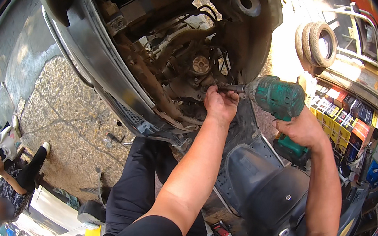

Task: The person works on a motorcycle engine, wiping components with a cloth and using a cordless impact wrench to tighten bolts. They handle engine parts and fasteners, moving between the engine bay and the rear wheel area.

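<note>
A green and black cordless impact wrench [278, 99] lies level, its nose pointing left into the exposed underside of a scooter [130, 56]. My right hand [303, 129] is closed round its grip, above the battery. From its nose a dark socket extension [232, 88] reaches to the engine area. My left hand [221, 104] has its fingers curled up at that extension, close to its tip; the exact contact is partly hidden. Just beyond the fingertips sits a round metal engine cover [200, 65], among hoses and grimy brackets. The fastener at the socket's end cannot be made out.
A black scooter seat base [261, 191] fills the lower right. Boxes [338, 119] and stacked tyres [322, 44] stand at the right. Small tools [111, 138] lie on the rough floor. A seated person [12, 170] holds a phone at the lower left.
</note>
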A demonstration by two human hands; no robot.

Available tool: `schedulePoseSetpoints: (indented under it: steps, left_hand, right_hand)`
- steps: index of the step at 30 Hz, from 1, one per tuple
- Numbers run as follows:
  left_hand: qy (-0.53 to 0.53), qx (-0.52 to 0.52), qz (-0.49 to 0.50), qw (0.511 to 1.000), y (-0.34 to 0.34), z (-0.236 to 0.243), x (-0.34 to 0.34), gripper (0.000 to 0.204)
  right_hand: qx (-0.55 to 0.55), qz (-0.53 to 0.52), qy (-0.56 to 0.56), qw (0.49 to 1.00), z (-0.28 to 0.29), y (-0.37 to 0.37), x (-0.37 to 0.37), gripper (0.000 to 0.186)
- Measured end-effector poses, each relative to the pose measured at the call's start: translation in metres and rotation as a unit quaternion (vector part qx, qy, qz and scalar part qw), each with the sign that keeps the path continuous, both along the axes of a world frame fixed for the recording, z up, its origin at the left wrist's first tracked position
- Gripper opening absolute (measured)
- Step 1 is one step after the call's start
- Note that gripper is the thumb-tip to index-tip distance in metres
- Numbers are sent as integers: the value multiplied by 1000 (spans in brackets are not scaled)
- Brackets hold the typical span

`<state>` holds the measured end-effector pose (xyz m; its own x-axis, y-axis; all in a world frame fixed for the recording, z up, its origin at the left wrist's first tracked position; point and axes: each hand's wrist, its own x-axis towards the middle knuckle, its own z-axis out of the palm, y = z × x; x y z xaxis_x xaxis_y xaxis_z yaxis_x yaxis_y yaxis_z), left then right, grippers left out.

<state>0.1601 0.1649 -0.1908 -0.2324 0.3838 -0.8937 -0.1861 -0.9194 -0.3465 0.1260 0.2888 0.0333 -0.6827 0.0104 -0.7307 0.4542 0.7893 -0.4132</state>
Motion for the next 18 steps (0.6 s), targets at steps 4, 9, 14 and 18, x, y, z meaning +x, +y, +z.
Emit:
schedulePoseSetpoints:
  steps: [4, 9, 14, 18]
  left_hand:
    - [-40, 12, 87, 995, 10, 9, -15, 26]
    - [-89, 8, 88, 992, 8, 3, -34, 24]
    - [-144, -13, 84, 986, 10, 2, -46, 18]
    - [-152, 2, 26, 988, 19, 16, -36, 17]
  right_hand:
    - [35, 171, -95, 980, -4, -5, -73, 38]
    - [82, 197, -128, 969, -18, -15, -109, 36]
    - [34, 311, -48, 949, -17, -9, -117, 34]
    - [43, 376, -9, 926, -1, 4, -111, 32]
